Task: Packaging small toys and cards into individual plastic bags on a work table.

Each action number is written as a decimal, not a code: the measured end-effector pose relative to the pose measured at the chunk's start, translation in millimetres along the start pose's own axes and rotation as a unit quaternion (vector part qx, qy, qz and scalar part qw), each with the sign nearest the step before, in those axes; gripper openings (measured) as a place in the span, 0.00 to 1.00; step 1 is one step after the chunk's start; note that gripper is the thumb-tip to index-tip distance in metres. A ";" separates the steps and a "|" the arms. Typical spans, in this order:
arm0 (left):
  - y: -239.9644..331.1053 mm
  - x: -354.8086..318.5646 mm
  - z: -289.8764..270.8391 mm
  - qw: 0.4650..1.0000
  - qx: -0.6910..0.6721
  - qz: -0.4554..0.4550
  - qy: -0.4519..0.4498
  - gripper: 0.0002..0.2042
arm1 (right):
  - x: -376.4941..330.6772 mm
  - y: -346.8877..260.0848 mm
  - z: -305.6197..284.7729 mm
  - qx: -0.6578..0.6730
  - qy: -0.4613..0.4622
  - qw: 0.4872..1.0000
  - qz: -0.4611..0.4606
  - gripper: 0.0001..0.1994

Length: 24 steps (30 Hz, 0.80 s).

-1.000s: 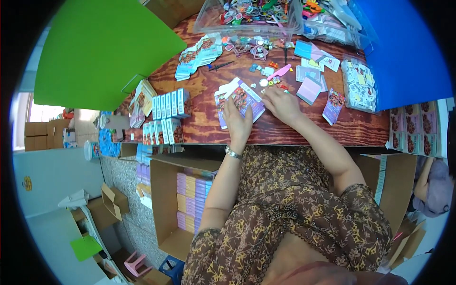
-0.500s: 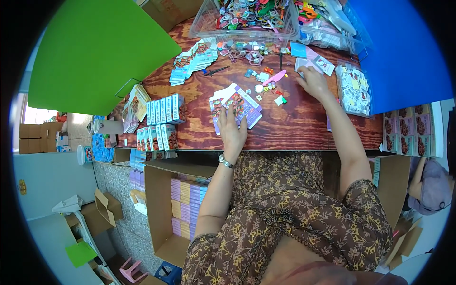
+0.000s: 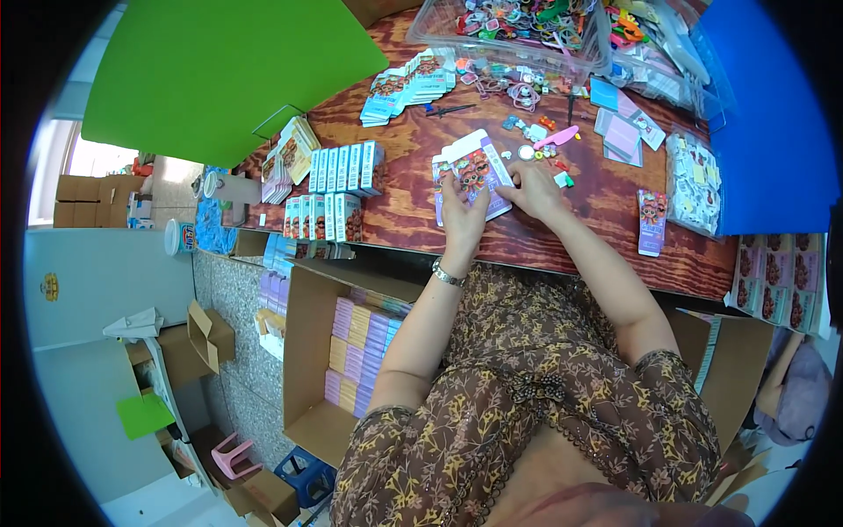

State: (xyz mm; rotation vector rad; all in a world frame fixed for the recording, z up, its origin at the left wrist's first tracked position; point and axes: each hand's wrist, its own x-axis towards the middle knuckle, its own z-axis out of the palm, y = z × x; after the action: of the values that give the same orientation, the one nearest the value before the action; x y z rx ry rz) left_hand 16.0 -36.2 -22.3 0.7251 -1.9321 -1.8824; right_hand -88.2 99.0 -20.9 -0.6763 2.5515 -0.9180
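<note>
My left hand (image 3: 464, 218) rests on flat, unfolded purple-and-white cartons (image 3: 479, 173) with a colourful printed front. Its thumb and fingers are spread over their lower left part. My right hand (image 3: 537, 191) is at the right edge of these cartons, fingers bent together and closed on that edge; the fingertips are partly hidden. Just beyond it lie small trinkets: a pink toy knife (image 3: 557, 138), a round white piece (image 3: 526, 152) and a green-and-white piece (image 3: 563, 179).
Folded small boxes (image 3: 338, 189) stand in rows at left, near fanned blue cartons (image 3: 406, 88). Clear bins of trinkets (image 3: 518, 39) fill the back. Cards (image 3: 622, 136), a bag of white pieces (image 3: 695, 183) and a narrow purple box (image 3: 652, 222) lie at right.
My right hand has left the cards at the right and come to the cartons' right edge. My left hand has stayed on the cartons, its fingers slightly more bent. The whole view has shifted.
</note>
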 end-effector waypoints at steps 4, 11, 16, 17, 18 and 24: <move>18.1 -6.4 0.5 1.000 -0.023 -0.018 -0.001 0.50 | -25.6 -9.5 -10.0 0.061 0.068 0.991 -0.093 0.11; 41.4 -20.0 27.8 0.985 0.098 0.138 0.035 0.55 | -72.9 -17.4 -19.3 0.157 0.139 0.960 -0.187 0.08; 43.3 -29.4 31.8 0.981 0.123 0.145 0.027 0.50 | -102.3 -28.0 -37.4 0.199 0.185 0.949 -0.160 0.15; 44.5 -31.5 32.5 0.978 0.138 0.152 0.029 0.48 | -106.3 -30.7 -40.0 0.226 0.241 0.930 -0.161 0.18; 45.1 -34.3 35.4 0.979 0.137 0.152 0.025 0.48 | -107.5 -30.9 -43.7 0.224 0.243 0.930 -0.159 0.18; 44.1 -46.1 42.4 0.890 0.244 0.384 0.023 0.38 | -112.7 -27.8 -50.2 -0.029 0.295 0.920 -0.254 0.17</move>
State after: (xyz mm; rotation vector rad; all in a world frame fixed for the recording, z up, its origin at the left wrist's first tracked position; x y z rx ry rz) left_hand 23.7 24.6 23.8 0.0616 -2.2209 -0.9073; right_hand -9.5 166.2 51.8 -1.2892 2.9840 -1.3923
